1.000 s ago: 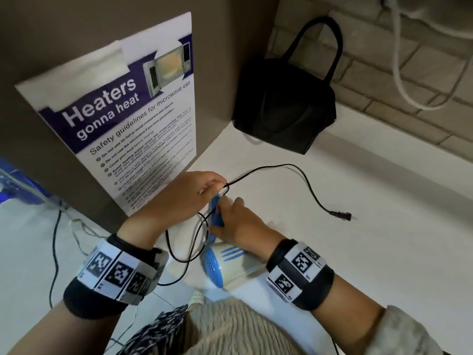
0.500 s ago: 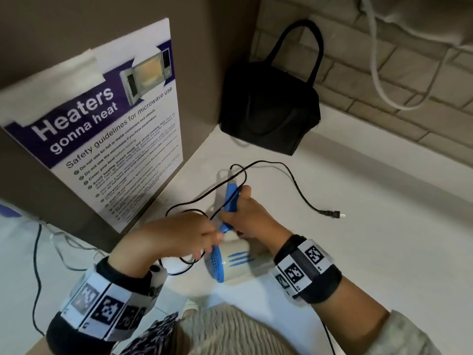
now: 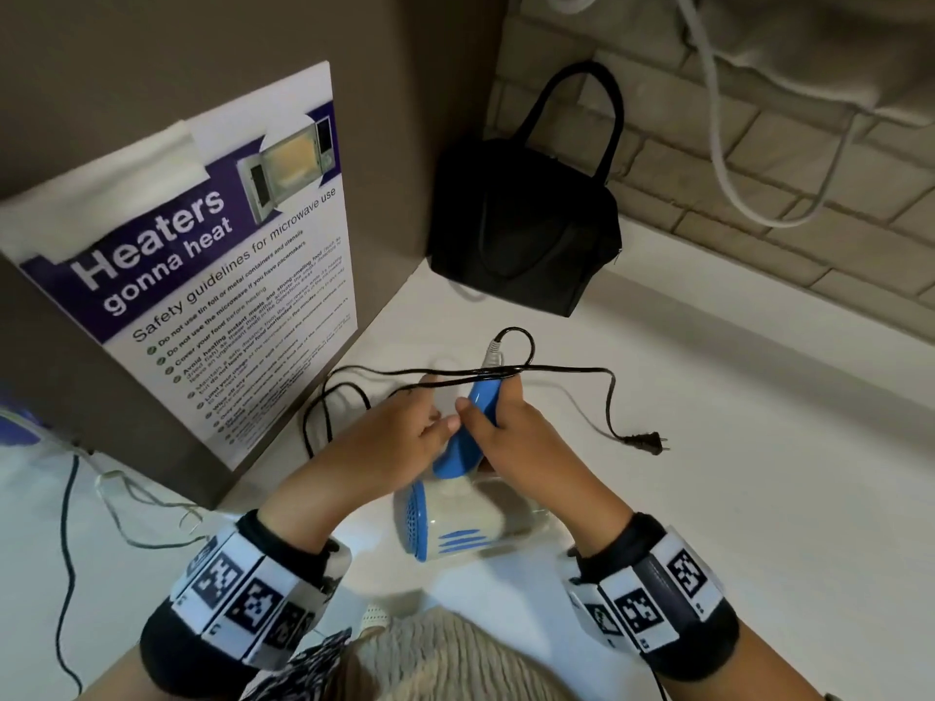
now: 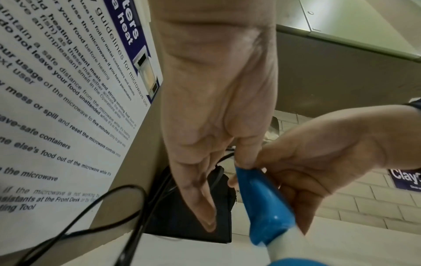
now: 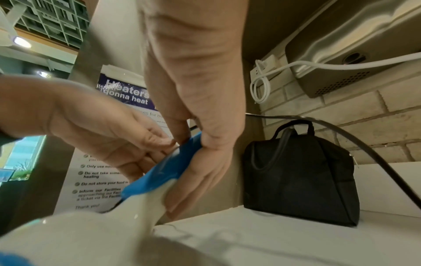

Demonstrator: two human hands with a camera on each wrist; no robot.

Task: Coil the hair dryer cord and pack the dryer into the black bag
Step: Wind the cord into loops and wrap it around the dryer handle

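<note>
The right hand [image 3: 511, 437] has its grip closed around the blue handle [image 3: 473, 427] of the dryer [image 3: 455, 523]; the thumb lies on one side and the fingers [image 5: 193, 180] lie on the other side. The left hand [image 3: 405, 437] is just beside it. Its fingers [image 4: 200, 198] are nearly straight and its thumb touches the handle near the right thumb, so this grip is loose and not clamped on anything. The white body of the dryer rests on the white bench [image 3: 708, 498] under both hands.

The black cord [image 3: 566, 369] crosses over the top end of the handle. It loops to the left toward the poster and runs right to the plug [image 3: 645, 441], which lies on the bench. The bag [image 3: 526, 235] stands in the corner, well apart from the dryer, with its handles up.

The poster [image 3: 202, 275] reads "Heaters gonna heat" and "Safety guidelines for microwave use". In the left wrist view a small dark sign [image 4: 405, 178] shows "Clay".
</note>
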